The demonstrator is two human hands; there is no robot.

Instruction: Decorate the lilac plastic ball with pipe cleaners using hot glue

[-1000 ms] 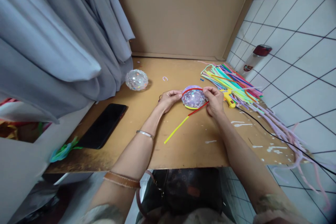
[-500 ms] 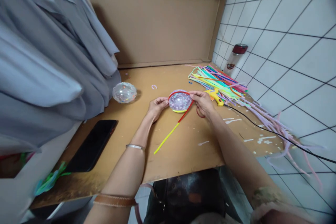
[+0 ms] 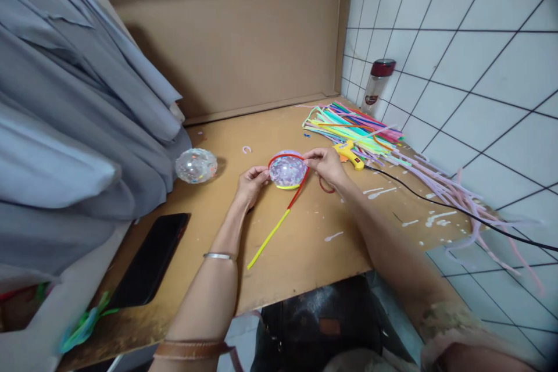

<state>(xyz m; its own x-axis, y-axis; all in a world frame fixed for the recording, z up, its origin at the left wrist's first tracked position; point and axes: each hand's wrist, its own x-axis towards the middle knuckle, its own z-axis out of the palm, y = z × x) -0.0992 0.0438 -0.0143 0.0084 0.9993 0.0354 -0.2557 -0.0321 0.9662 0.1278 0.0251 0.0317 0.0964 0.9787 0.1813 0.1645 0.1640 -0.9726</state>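
A clear ball with a purple, speckled look point(image 3: 288, 172) sits between my hands over the table. A red strip point(image 3: 299, 193) curves along its upper edge and runs down its right side, joined to a yellow strip point(image 3: 268, 239) that slants toward the table's front. Yellow also shows at the ball's lower edge. At the ball's left side, my left hand point(image 3: 253, 185) is closed, pinching the red strip's end against it. My right hand point(image 3: 325, 166) pinches the red strip at the upper right of the ball.
Another clear ball point(image 3: 196, 165) and a black phone point(image 3: 149, 260) lie left. A yellow glue gun point(image 3: 349, 154), its black cord, colourful fuzzy sticks point(image 3: 349, 128) and a red-lidded bottle point(image 3: 378, 86) are right. Grey cloth point(image 3: 87, 128) hangs left; tiles rise right.
The view has shifted, so the table's items appear slightly further left. Both hands keep their hold at the ball, with the strips in nearly the same position.
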